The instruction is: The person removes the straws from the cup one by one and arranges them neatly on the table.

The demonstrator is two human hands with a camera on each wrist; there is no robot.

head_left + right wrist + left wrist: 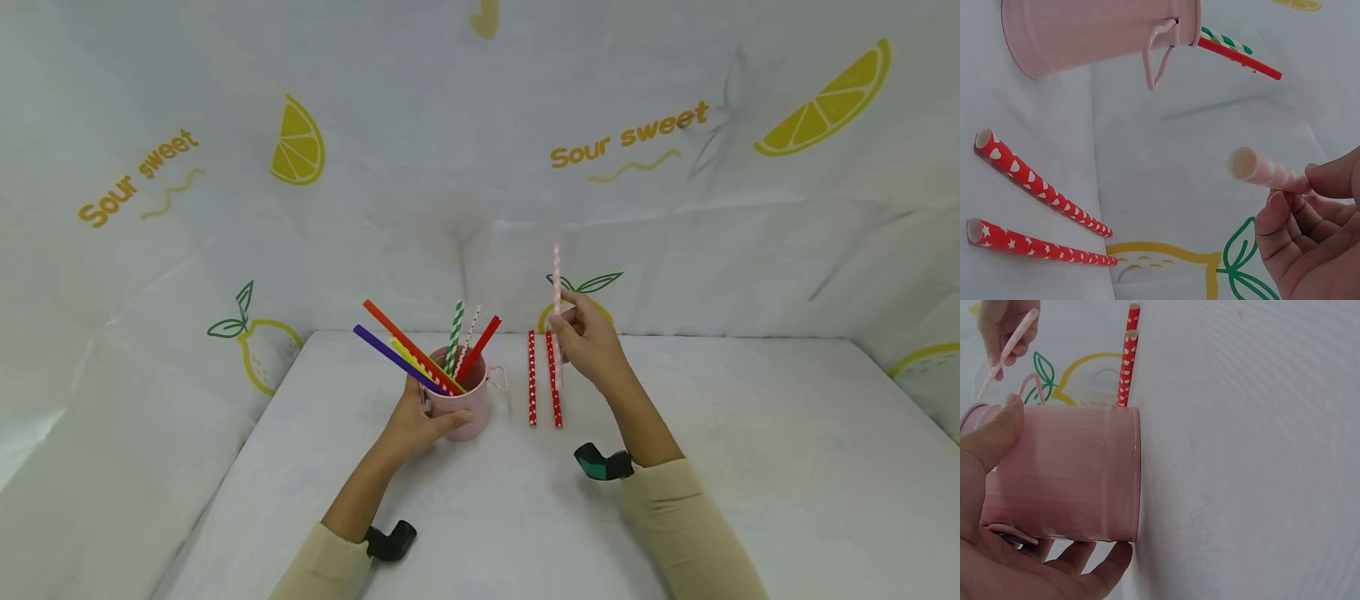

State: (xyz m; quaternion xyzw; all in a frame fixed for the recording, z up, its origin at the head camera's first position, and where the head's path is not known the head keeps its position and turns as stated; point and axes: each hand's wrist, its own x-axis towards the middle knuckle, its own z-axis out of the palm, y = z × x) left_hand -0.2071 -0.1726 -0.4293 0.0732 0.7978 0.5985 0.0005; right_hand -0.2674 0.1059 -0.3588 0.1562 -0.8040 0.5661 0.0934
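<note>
My left hand (416, 429) grips a small pink bucket (468, 421) on its left side, thumb across the front and fingers round it in the left wrist view. Out of the bucket lean several straws: orange (393, 331), purple (386, 348), green-and-white striped (453, 333), white with small dots (469, 331) and red (480, 346). A pale pink straw with whitish markings (1266, 170) is pinched between thumb and fingers of my right hand (596, 346), held upright above the table. Below it lie two red straws, one with white hearts (1035, 181), the other with white stars (1041, 247).
The white table (750, 467) meets a white cloth backdrop (465, 125) printed with lemons and lettering. A wire handle (498, 377) sticks out on the bucket's right side. Each wrist wears a dark camera mount, such as the right one (603, 462).
</note>
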